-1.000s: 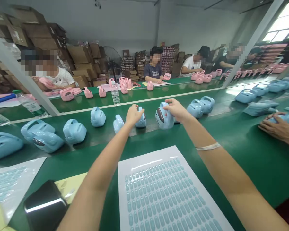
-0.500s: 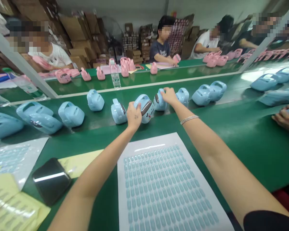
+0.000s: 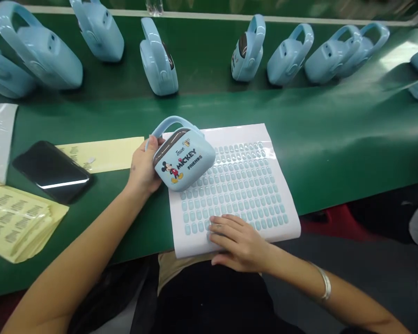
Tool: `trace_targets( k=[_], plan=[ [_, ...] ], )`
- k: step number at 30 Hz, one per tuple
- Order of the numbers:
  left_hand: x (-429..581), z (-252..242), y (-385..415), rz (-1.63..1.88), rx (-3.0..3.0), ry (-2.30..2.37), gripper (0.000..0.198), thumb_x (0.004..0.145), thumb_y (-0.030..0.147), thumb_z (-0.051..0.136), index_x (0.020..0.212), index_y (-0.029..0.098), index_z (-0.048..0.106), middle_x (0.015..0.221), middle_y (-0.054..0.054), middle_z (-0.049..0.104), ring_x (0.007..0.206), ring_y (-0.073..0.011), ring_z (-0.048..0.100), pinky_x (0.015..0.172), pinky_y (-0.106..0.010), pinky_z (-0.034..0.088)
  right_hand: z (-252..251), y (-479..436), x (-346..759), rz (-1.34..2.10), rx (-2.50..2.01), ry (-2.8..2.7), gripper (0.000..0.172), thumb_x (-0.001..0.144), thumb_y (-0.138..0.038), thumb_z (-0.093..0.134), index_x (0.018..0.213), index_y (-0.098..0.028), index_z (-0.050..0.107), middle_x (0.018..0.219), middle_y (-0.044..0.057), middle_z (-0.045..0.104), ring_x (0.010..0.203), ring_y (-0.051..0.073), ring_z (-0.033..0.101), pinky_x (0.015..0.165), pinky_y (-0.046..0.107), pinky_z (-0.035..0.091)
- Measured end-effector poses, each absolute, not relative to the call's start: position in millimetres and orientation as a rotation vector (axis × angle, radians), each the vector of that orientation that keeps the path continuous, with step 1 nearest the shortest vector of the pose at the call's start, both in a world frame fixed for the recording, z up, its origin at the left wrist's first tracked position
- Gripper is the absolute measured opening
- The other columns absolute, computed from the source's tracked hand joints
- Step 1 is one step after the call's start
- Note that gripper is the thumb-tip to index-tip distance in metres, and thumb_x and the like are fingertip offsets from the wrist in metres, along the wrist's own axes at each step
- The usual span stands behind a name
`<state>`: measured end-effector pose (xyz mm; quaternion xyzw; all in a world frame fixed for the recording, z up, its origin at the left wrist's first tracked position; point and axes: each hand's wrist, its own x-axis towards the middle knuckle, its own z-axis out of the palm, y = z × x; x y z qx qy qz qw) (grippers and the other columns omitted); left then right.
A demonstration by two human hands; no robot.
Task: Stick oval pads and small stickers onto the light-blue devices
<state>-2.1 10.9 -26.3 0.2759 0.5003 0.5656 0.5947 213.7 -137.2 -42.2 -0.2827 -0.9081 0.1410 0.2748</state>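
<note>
Lying left of blue case [image 3: 190,162]: black phone [image 3: 52,169]

bottle [image 3: 154,6] cropped at top, sheet [image 3: 242,190] partly covered

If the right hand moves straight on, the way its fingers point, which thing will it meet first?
Gliding over the sheet at its fingertips, the right hand would probably meet the left forearm, near the wrist. How high that forearm lies is unclear.
</note>
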Motion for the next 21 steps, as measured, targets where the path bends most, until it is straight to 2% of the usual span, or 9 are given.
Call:
trace_targets(
  k=[4,6,8,11,16,18,21],
  plan=[
    [2,-32,1,1.329,0.660,1.126,0.029,0.070,0.048,0.071,0.068,0.020,0.061,0.062,0.002,0.058,0.054,-0.0103,0.053,0.050,-0.023,0.046,-52,-147,199,0.153,-0.911,-2.373,0.010,0.088,-0.016,0.054,0.085,-0.011,0.062,0.091,0.009,0.068,0.100,0.024,0.063,0.078,0.037,0.050],
    [2,-29,-4,1.294,0.690,1.112,0.035,0.066,0.052,0.072,0.070,0.020,0.060,0.061,0.002,0.058,0.052,-0.0095,0.053,0.048,-0.021,0.045,-49,-144,194,0.121,-0.901,-2.379,0.010,0.086,-0.009,0.054,0.080,-0.010,0.062,0.085,0.009,0.068,0.098,0.026,0.064,0.070,0.034,0.051],
    [2,-24,-9,1.246,0.736,1.078,0.042,0.061,0.058,0.072,0.070,0.019,0.058,0.059,0.003,0.058,0.050,-0.0087,0.053,0.046,-0.020,0.044,-39,-136,195,0.243,-0.874,-2.339,0.014,0.087,-0.008,0.051,0.078,-0.011,0.061,0.078,0.007,0.067,0.090,0.023,0.066,0.062,0.032,0.051],
    [2,-19,-14,1.192,0.803,1.018,0.048,0.055,0.061,0.074,0.068,0.018,0.057,0.060,0.003,0.060,0.050,-0.0089,0.055,0.047,-0.020,0.046,-13,-120,202,0.458,-0.743,-2.053,0.011,0.090,-0.016,0.053,0.083,-0.013,0.061,0.073,0.004,0.065,0.076,0.016,0.067,0.058,0.029,0.055],
    [2,-16,-23,1.093,0.861,0.887,0.043,0.058,0.058,0.073,0.071,0.018,0.063,0.066,0.001,0.065,0.055,-0.0110,0.060,0.052,-0.021,0.050,17,-91,200,0.124,-0.724,-1.604,0.005,0.086,-0.017,0.059,0.090,-0.015,0.062,0.088,0.005,0.059,0.090,0.020,0.065,0.070,0.035,0.062],
    [1,-15,-26,1.045,0.877,0.817,0.039,0.061,0.055,0.073,0.072,0.019,0.065,0.062,0.001,0.064,0.053,-0.0100,0.059,0.052,-0.020,0.049,16,-83,191,0.133,-0.717,-1.578,0.003,0.085,-0.016,0.061,0.087,-0.015,0.062,0.088,0.004,0.056,0.091,0.020,0.065,0.075,0.036,0.062],
    [1,-12,-28,1.004,0.882,0.759,0.034,0.062,0.050,0.075,0.070,0.018,0.066,0.059,0.001,0.062,0.050,-0.0092,0.056,0.050,-0.019,0.047,10,-78,179,0.179,-0.701,-1.562,0.002,0.084,-0.014,0.062,0.086,-0.015,0.061,0.085,0.002,0.054,0.089,0.019,0.066,0.074,0.033,0.063]
  ],
)
